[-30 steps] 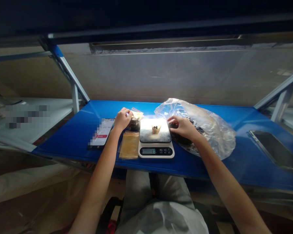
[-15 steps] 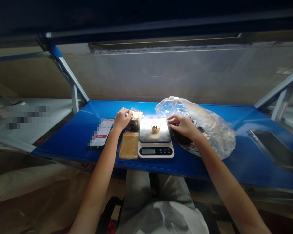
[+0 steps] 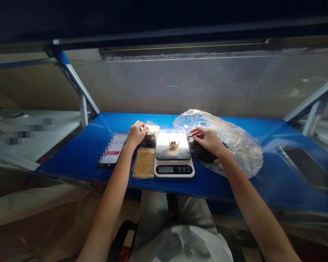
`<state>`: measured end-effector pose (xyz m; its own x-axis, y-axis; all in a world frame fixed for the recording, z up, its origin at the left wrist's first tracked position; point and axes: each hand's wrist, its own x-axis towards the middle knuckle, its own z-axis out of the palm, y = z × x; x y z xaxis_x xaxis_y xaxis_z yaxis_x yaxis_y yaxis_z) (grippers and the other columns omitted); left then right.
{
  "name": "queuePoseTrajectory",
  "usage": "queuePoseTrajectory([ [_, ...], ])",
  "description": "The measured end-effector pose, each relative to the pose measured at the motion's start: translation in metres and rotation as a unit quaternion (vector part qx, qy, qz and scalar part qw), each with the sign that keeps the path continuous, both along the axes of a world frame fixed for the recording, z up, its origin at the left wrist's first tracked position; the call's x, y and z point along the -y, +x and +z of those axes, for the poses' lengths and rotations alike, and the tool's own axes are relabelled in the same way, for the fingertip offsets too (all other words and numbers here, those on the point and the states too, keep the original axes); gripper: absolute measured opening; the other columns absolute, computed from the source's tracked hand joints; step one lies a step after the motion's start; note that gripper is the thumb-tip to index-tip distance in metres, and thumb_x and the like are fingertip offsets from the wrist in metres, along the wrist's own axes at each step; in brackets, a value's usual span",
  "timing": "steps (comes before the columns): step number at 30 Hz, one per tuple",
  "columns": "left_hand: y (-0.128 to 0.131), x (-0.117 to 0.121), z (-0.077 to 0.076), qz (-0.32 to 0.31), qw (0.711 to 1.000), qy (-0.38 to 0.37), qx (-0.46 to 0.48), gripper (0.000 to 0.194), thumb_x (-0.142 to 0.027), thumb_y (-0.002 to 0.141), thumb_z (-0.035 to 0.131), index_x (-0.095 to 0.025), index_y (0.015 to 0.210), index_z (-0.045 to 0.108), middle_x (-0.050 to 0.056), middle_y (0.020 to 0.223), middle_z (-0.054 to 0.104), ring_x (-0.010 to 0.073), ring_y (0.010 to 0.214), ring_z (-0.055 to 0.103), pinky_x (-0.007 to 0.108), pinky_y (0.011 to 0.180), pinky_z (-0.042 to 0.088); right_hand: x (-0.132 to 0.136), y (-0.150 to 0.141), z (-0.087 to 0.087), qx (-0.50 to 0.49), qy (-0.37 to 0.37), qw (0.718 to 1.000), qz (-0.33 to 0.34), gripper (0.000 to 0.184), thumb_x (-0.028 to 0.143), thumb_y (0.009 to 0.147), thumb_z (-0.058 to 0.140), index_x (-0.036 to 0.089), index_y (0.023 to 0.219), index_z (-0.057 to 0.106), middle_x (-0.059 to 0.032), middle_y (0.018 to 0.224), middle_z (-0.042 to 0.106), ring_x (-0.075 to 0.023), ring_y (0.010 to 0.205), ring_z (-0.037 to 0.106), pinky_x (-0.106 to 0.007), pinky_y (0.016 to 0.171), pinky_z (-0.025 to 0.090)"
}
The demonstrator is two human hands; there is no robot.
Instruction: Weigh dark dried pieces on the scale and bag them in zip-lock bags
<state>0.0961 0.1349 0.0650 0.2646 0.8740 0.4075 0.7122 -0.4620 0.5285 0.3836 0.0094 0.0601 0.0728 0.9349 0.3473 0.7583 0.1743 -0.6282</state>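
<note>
A white kitchen scale (image 3: 175, 169) with a lit weighing plate stands in the middle of the blue table. On its plate rests a small tan cup-shaped holder (image 3: 174, 146) with a few dark pieces in it. Left of the scale, my left hand (image 3: 137, 134) is closed, fingertips against small clear bags with dark contents (image 3: 151, 137); what it grips, if anything, is hidden. My right hand (image 3: 208, 141) hovers over a large clear plastic bag (image 3: 243, 149) of dark pieces (image 3: 203, 153). Its fingers are pinched, with a small dark speck at the tips, too small to name.
A stack of flat yellowish zip bags (image 3: 144, 163) lies in front of my left hand. Farther left is a phone (image 3: 115, 148) with a timer on its screen. Another dark-screened phone (image 3: 308, 165) lies at the right. A blue shelf (image 3: 164, 22) overhangs the table (image 3: 79, 160).
My right hand has shifted slightly to the right and its fingers have moved a little, showing more of the dark pieces beneath. My left hand has stayed in place.
</note>
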Motion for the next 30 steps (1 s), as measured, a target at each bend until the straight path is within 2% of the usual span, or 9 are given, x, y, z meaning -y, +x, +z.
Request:
queuePoseTrajectory([
  [5,0.0,0.0,-0.001,0.002,1.0,-0.002,0.0,0.026,-0.03,0.086,0.044,-0.019,0.07,0.062,0.004,0.088,0.062,0.0144,0.07,0.054,0.028,0.067,0.041,0.003,0.004,0.003,0.006,-0.041,0.999,-0.008,0.019,0.029,0.077,0.065,0.018,0.09,0.072,-0.007,0.088,0.075,-0.0205,0.075,0.069,-0.032,0.071,0.053],
  [10,-0.001,-0.001,-0.003,-0.006,1.0,0.006,0.002,0.028,-0.03,0.087,0.043,-0.019,0.071,0.063,0.005,0.088,0.062,0.015,0.071,0.055,0.028,0.068,0.042,0.008,0.009,0.007,0.034,-0.08,0.996,-0.025,0.029,0.038,0.071,0.071,0.019,0.092,0.075,-0.0064,0.087,0.076,-0.0239,0.08,0.07,-0.033,0.071,0.054],
  [15,-0.001,-0.002,-0.004,-0.005,1.0,0.014,0.001,0.028,-0.03,0.087,0.044,-0.019,0.07,0.063,0.005,0.087,0.062,0.015,0.071,0.054,0.028,0.069,0.042,0.011,0.011,0.008,0.053,-0.102,0.993,-0.038,0.031,0.044,0.069,0.072,0.02,0.089,0.076,-0.0062,0.087,0.076,-0.025,0.08,0.069,-0.033,0.07,0.053],
  [30,-0.001,-0.003,-0.005,-0.008,1.0,0.015,-0.007,0.028,-0.031,0.087,0.043,-0.019,0.072,0.063,0.005,0.087,0.062,0.0143,0.07,0.055,0.027,0.067,0.042,0.01,0.007,0.01,0.064,-0.093,0.993,-0.041,0.017,0.033,0.074,0.065,0.02,0.081,0.075,-0.0051,0.08,0.075,-0.0228,0.075,0.068,-0.031,0.066,0.05],
])
